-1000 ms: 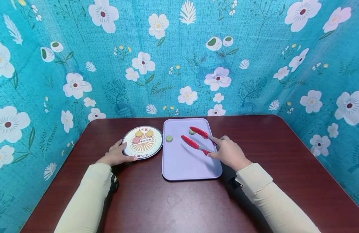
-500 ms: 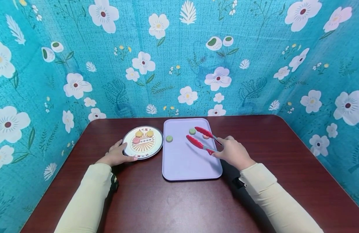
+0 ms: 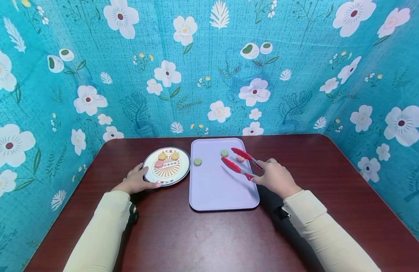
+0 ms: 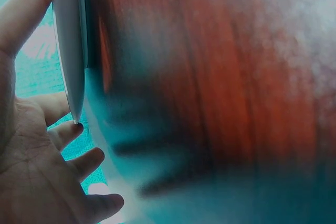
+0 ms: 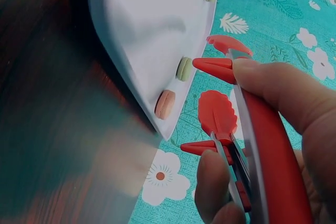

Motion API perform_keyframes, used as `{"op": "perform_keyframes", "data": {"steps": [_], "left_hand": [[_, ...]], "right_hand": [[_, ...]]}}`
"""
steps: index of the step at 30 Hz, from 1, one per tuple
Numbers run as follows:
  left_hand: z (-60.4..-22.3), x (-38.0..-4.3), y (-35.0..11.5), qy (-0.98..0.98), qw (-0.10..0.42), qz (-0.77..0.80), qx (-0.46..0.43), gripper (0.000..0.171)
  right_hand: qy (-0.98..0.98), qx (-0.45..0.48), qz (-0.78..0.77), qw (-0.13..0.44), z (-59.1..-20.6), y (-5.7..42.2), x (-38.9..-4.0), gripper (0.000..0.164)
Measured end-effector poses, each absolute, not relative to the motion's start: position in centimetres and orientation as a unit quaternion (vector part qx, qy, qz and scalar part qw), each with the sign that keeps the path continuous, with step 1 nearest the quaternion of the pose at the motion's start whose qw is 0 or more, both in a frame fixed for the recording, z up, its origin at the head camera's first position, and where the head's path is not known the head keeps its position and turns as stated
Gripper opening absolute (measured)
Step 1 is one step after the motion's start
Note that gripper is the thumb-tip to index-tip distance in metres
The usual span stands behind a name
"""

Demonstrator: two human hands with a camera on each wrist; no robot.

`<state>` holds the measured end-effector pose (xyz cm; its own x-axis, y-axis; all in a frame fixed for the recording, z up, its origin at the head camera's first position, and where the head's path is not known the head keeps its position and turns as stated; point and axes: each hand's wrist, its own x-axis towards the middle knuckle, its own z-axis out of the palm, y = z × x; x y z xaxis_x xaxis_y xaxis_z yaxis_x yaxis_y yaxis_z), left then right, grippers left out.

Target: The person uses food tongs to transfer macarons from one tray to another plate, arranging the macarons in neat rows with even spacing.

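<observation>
And it's the lining-up step, by the look of it: the tongs (image 3: 232, 166) hang over the right part of the tray (image 3: 219, 192), tips well apart, with the peach-pink macaron (image 3: 240, 159) showing between their arms in the head view. That macaron sits on the tray near its right edge, not pinched. The right hand (image 3: 274, 177), at the tray's right edge, has its grip clamped on the tongs. Over at the tray's left, the left hand's (image 3: 136, 179) grip holds the rim of the plate (image 3: 177, 175), thumb on the near side.

The next move, I'd judge, calls for settling the tips astride the peach-pink macaron and squeezing gently, keeping clear of the green macaron (image 3: 224, 153) just beside it, farther in from the tray's right edge. Two yellow macarons (image 3: 175, 156) and a rosy macaron (image 3: 159, 164) already lie on the plate, so that looks the likely destination.

Now the direction: the tongs' long axis slants in over the tray's right edge, tips pointing to the tray's far-left corner. The peach-pink macaron is round and lies flat, so no long axis from above.
</observation>
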<state>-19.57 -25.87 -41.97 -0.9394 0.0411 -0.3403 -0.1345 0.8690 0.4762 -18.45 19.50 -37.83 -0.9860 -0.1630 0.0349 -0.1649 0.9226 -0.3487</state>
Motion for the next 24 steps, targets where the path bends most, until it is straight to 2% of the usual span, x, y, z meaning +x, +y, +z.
{"op": "perform_keyframes", "data": {"steps": [24], "left_hand": [[-42.2, -19.7, -26.0, 0.952, 0.170, 0.252, -0.021, 0.113]], "right_hand": [[-0.983, 0.081, 0.164, 0.005, -37.6, 21.2, -18.5, 0.073]]}}
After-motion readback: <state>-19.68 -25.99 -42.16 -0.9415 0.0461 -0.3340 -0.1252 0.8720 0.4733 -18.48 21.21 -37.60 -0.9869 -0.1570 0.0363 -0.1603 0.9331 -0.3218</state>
